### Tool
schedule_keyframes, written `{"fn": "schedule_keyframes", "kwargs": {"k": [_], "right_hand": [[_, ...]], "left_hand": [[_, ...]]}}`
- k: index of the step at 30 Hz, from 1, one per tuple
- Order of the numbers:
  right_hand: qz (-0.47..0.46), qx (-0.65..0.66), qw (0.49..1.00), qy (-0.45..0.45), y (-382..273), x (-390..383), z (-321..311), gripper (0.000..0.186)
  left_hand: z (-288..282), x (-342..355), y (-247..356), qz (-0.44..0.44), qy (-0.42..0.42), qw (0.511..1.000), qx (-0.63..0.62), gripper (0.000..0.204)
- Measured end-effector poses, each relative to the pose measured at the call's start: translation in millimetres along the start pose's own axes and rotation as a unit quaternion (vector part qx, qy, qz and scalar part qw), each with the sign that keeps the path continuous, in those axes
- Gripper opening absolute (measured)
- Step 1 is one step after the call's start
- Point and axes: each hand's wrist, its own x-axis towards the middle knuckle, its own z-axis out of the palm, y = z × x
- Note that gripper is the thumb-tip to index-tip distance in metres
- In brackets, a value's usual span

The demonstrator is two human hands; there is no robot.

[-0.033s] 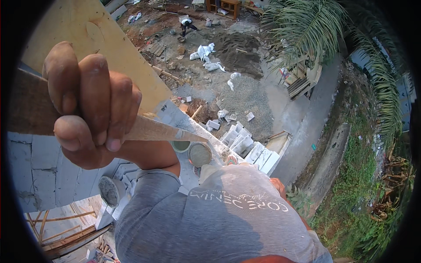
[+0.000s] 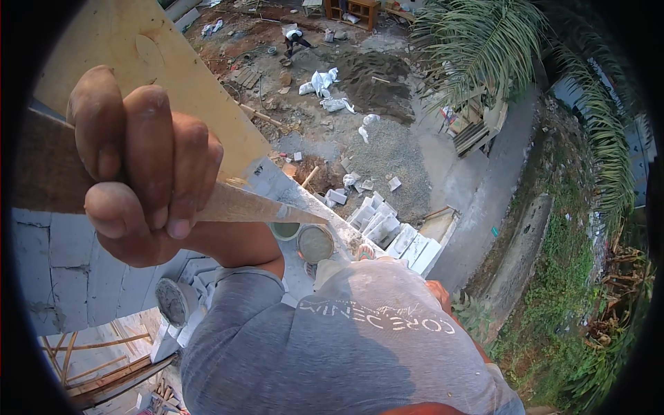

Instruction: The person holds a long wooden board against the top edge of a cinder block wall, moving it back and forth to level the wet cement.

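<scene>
My left hand (image 2: 149, 173) is closed around a long wooden beam (image 2: 48, 169), fingers curled over it and thumb below. The beam runs from the left rim and narrows toward the middle of the view. Beyond its thin end stands a round bucket of grey mortar (image 2: 315, 244), with a second bucket (image 2: 284, 230) holding greenish liquid beside it. Past the right side of my grey shirt (image 2: 332, 346), part of my right hand (image 2: 438, 294) shows low by my body; its fingers are mostly hidden, as is anything in them.
A yellowish board (image 2: 200, 104) rises behind my left hand. Pale block wall (image 2: 76, 270) lies below the beam, beside another mortar bucket (image 2: 176, 302). White blocks (image 2: 415, 249) line the ledge by my feet. Far below, a person (image 2: 296, 40) bends near a dark sand heap (image 2: 373, 83).
</scene>
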Motion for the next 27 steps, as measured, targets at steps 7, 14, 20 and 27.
{"fn": "schedule_keyframes", "kwargs": {"k": [7, 14, 20, 27], "right_hand": [[0.003, 0.009, 1.000, -0.010, 8, -6, 3, 0.050], [0.002, 0.012, 1.000, -0.016, 10, -4, 4, 0.050], [0.006, 0.020, 0.999, -0.028, 13, -13, 3, 0.051], [0.006, 0.007, 0.999, -0.038, 11, -10, 0, 0.051]], "left_hand": [[-1, 0, -1, 0.001, -0.002, 1.000, -0.008, 0.030], [0, -1, -1, 0.007, 0.009, 1.000, -0.009, 0.029], [-1, 0, 1, -0.008, -0.005, 1.000, -0.004, 0.030], [5, -2, 2, -0.001, 0.026, 1.000, 0.000, 0.030]]}}
